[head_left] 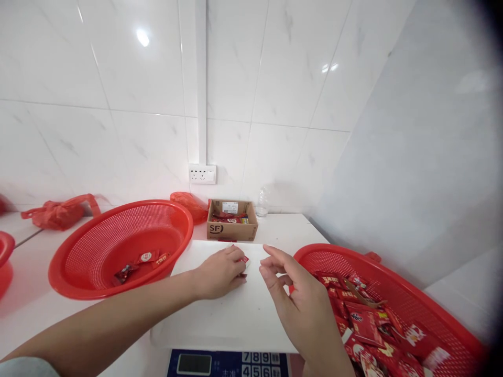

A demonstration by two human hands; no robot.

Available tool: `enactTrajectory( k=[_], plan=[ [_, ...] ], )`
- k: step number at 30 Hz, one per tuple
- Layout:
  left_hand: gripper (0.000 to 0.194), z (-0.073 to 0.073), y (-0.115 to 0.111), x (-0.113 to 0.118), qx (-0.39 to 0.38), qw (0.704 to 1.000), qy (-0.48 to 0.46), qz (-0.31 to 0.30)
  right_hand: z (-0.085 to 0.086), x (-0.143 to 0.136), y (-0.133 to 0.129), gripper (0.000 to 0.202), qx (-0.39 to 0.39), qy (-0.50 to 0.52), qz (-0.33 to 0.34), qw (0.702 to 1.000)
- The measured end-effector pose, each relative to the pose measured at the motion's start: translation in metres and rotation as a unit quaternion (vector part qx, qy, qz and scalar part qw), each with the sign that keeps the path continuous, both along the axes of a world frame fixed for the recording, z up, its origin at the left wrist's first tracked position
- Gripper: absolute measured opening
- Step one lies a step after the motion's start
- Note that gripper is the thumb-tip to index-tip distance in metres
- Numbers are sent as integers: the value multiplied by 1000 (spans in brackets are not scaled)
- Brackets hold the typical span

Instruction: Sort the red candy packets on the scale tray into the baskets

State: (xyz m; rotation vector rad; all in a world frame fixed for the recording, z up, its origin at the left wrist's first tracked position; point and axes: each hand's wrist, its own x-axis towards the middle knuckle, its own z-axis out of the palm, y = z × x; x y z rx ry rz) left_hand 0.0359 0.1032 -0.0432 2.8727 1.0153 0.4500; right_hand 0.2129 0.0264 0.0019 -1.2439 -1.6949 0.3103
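Observation:
My left hand [220, 273] is closed over small red packets [244, 260] above the white scale tray [231, 324]; the fingers hide most of them. To its right, my right hand [293, 293] has its fingers apart and holds nothing, over the tray's right side. Beyond it stands a red basket [424, 293] full of red packets [365, 324]. At the left, another red basket [118, 220] holds several packets [146, 257] at its bottom.
A cardboard box [232, 230] with packets stands behind the tray, beside a clear plastic bottle [262, 203]. Red plastic bags [58, 214] lie near the wall. The scale's keypad and display [194, 364] are at the front edge. A power socket [202, 174] is on the wall.

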Motion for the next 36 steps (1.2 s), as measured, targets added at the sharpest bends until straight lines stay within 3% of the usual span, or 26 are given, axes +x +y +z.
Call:
enactTrajectory(
  k=[4, 11, 17, 22, 27, 36],
  plan=[
    [18, 0, 9, -5, -13, 999, 33, 5, 3, -1, -2, 35, -11, 6, 9, 1000],
    [41, -3, 3, -6, -22, 996, 68, 52, 1, -3, -1, 36, -35, 11, 19, 999],
    [18, -12, -4, -6, -8, 993, 97, 66, -1, -3, -1, 35, -45, 6, 19, 999],
    [13, -15, -15, -14, 2, 994, 89, 66, -6, -1, 3, 35, -25, -5, 25, 999],
    [13, 0, -22, -38, -5, 994, 26, 111, -7, 0, 1, 36, -23, -11, 28, 999],
    [28, 41, -27, -119, -11, 942, -105, 320, 0, -4, -4, 35, -53, -1, 22, 998]
  ],
)
